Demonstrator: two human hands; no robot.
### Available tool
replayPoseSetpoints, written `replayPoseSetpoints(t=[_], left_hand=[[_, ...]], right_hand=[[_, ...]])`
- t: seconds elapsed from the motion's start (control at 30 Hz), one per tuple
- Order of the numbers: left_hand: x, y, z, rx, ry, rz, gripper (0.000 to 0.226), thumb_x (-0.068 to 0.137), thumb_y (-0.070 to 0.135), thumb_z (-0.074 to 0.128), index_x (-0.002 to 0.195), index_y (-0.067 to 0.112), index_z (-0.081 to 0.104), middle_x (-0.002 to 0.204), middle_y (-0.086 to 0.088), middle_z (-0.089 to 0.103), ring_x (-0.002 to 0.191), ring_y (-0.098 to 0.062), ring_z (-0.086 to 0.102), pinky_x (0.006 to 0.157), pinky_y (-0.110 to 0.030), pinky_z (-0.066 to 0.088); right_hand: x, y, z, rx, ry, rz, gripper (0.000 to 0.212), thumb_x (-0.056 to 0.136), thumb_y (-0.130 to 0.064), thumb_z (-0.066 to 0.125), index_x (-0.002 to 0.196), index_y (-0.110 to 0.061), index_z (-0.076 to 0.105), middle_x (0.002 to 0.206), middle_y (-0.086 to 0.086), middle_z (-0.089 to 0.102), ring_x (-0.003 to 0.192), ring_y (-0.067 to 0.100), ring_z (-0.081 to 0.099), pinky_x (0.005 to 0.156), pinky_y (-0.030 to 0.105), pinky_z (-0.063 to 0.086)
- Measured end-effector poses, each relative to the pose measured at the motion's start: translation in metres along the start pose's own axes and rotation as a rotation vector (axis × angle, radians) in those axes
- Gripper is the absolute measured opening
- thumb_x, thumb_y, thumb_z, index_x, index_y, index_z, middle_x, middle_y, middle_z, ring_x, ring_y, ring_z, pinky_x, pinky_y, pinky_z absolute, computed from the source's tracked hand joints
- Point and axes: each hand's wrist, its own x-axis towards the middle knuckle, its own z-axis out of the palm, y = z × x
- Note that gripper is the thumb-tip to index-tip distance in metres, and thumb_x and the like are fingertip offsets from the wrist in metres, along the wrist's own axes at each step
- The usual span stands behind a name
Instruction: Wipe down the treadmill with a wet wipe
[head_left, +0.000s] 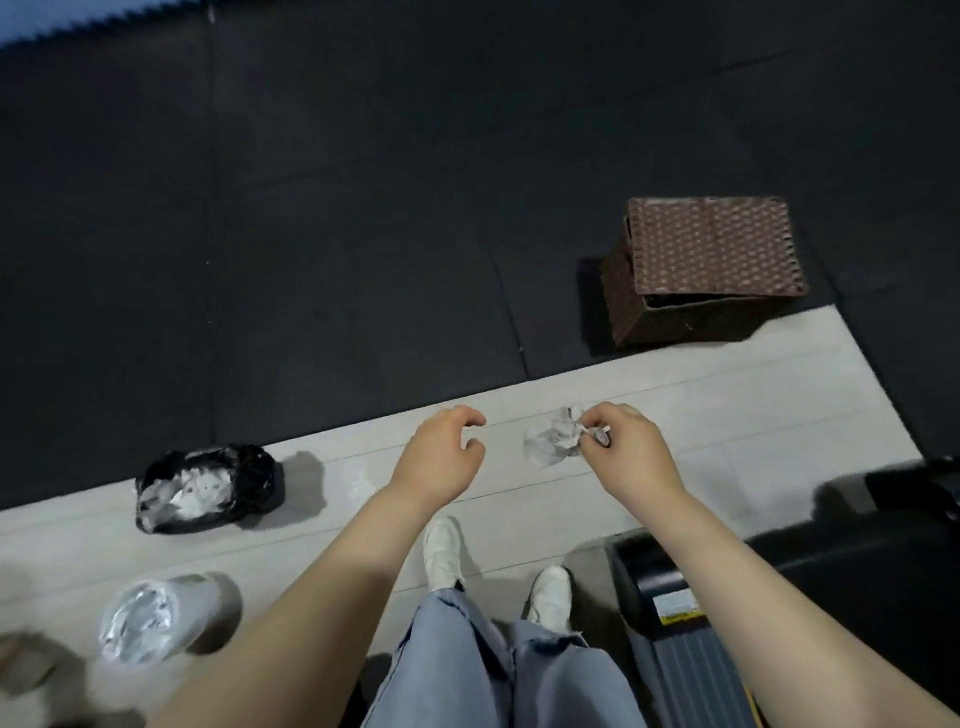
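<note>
My right hand (621, 447) pinches a crumpled white wet wipe (553, 439) between thumb and fingertips, above the pale floor strip. My left hand (441, 457) hovers just left of the wipe, fingers loosely curled, holding nothing and not touching it. The treadmill's black rear end (660, 582) with a yellow-and-white label and its grey side rail lies at the lower right, beside my right forearm. My two white shoes stand below the hands.
A black bin bag (205, 488) with white wipes inside sits on the floor at the left. A clear-lined white container (156, 618) stands at the lower left. A brown woven basket (701, 270) with its lid askew rests on the dark mat at upper right.
</note>
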Motion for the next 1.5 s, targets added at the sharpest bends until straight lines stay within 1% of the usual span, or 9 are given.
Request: replayPoseSetpoints(t=[0.2, 0.47, 0.67, 0.9, 1.0, 1.17, 1.33, 1.43, 1.5], left_hand=[[-0.026, -0.089, -0.04, -0.064, 0.151, -0.163, 0.035, 0.095, 0.016, 0.048, 0.128, 0.023, 0.058, 0.135, 0.006, 0.055, 0.121, -0.015, 0.052, 0.096, -0.025, 0.04], [-0.066, -0.24, -0.111, -0.134, 0.336, -0.355, 0.027, 0.096, 0.02, 0.051, 0.121, 0.019, 0.063, 0.117, -0.004, 0.062, 0.111, -0.026, 0.055, 0.097, -0.039, 0.044], [-0.109, -0.342, -0.162, -0.158, 0.398, -0.514, 0.034, 0.097, 0.033, 0.044, 0.12, 0.019, 0.065, 0.12, -0.005, 0.063, 0.115, -0.029, 0.053, 0.099, -0.041, 0.042], [-0.146, -0.42, -0.176, -0.287, 0.434, -0.652, 0.031, 0.098, 0.029, 0.047, 0.123, 0.02, 0.063, 0.127, -0.004, 0.06, 0.122, -0.027, 0.052, 0.104, -0.041, 0.04], [-0.15, -0.442, -0.179, -0.318, 0.474, -0.704, 0.029, 0.097, 0.025, 0.05, 0.123, 0.019, 0.063, 0.129, -0.004, 0.06, 0.123, -0.025, 0.052, 0.105, -0.039, 0.039], [-0.139, -0.468, -0.194, -0.381, 0.528, -0.782, 0.031, 0.097, 0.024, 0.05, 0.124, 0.018, 0.063, 0.131, -0.003, 0.058, 0.125, -0.024, 0.05, 0.106, -0.04, 0.039], [-0.111, -0.495, -0.2, -0.422, 0.548, -0.824, 0.032, 0.096, 0.022, 0.051, 0.125, 0.019, 0.062, 0.132, -0.003, 0.057, 0.126, -0.024, 0.048, 0.107, -0.039, 0.037], [-0.098, -0.514, -0.201, -0.415, 0.551, -0.84, 0.033, 0.095, 0.022, 0.051, 0.126, 0.018, 0.062, 0.128, -0.005, 0.059, 0.123, -0.026, 0.049, 0.106, -0.038, 0.037], [-0.089, -0.527, -0.205, -0.403, 0.569, -0.853, 0.034, 0.095, 0.022, 0.051, 0.128, 0.017, 0.061, 0.123, -0.007, 0.061, 0.12, -0.027, 0.05, 0.104, -0.039, 0.038]], right_hand=[[0.024, -0.072, 0.066, -0.089, -0.186, -0.106, 0.009, 0.087, -0.018, 0.061, 0.095, -0.021, 0.062, 0.101, -0.002, 0.059, 0.083, 0.015, 0.056, 0.067, 0.026, 0.038], [0.032, -0.204, 0.189, -0.241, -0.358, -0.257, 0.011, 0.086, -0.016, 0.056, 0.095, -0.022, 0.061, 0.101, -0.003, 0.06, 0.082, 0.017, 0.057, 0.066, 0.03, 0.045], [0.02, -0.29, 0.285, -0.332, -0.448, -0.337, 0.015, 0.088, -0.019, 0.054, 0.101, -0.02, 0.061, 0.106, -0.003, 0.059, 0.09, 0.019, 0.056, 0.069, 0.028, 0.042], [0.007, -0.366, 0.389, -0.339, -0.607, -0.379, 0.006, 0.088, -0.015, 0.054, 0.093, -0.017, 0.055, 0.09, 0.0, 0.059, 0.079, 0.019, 0.055, 0.054, 0.025, 0.037], [0.006, -0.393, 0.431, -0.357, -0.663, -0.386, 0.003, 0.089, -0.015, 0.053, 0.091, -0.014, 0.053, 0.085, 0.0, 0.058, 0.078, 0.02, 0.055, 0.058, 0.027, 0.038], [0.012, -0.433, 0.496, -0.403, -0.745, -0.384, 0.005, 0.089, -0.013, 0.052, 0.093, -0.012, 0.049, 0.098, 0.009, 0.061, 0.085, 0.022, 0.054, 0.066, 0.026, 0.037], [0.029, -0.456, 0.56, -0.429, -0.837, -0.339, 0.023, 0.093, -0.018, 0.053, 0.113, -0.008, 0.05, 0.1, 0.004, 0.056, 0.092, 0.022, 0.056, 0.072, 0.027, 0.041], [0.038, -0.461, 0.584, -0.508, -0.912, -0.341, 0.047, 0.091, -0.032, 0.055, 0.133, -0.016, 0.043, 0.118, 0.006, 0.061, 0.109, 0.028, 0.058, 0.089, 0.036, 0.048], [0.045, -0.463, 0.591, -0.514, -0.924, -0.372, 0.05, 0.092, -0.034, 0.054, 0.137, -0.019, 0.04, 0.124, 0.007, 0.06, 0.111, 0.028, 0.057, 0.091, 0.036, 0.048]])
